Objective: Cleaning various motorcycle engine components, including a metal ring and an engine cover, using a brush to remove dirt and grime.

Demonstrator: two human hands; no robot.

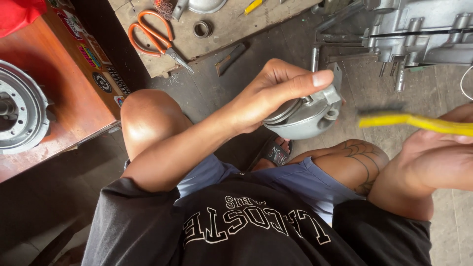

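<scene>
My left hand (268, 96) grips a grey metal piston (303, 116) above my knees; my right hand (436, 157) clasps a blurred yellow brush (414, 120) beside it. Orange scissors (155, 37) lie on the board (231, 29) beyond.

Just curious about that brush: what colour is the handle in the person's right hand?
Bright yellow: the brush handle in the right hand, blurred, shows best in the head view.

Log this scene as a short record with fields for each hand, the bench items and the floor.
left hand: left hand grips a grey metal piston, held above the knees
right hand: right hand holds a yellow brush, blurred, beside the piston, apart from it
board: orange-handled scissors and a metal ring
left bench: round metal hub on the wooden top
floor, upper right: engine casing
</scene>
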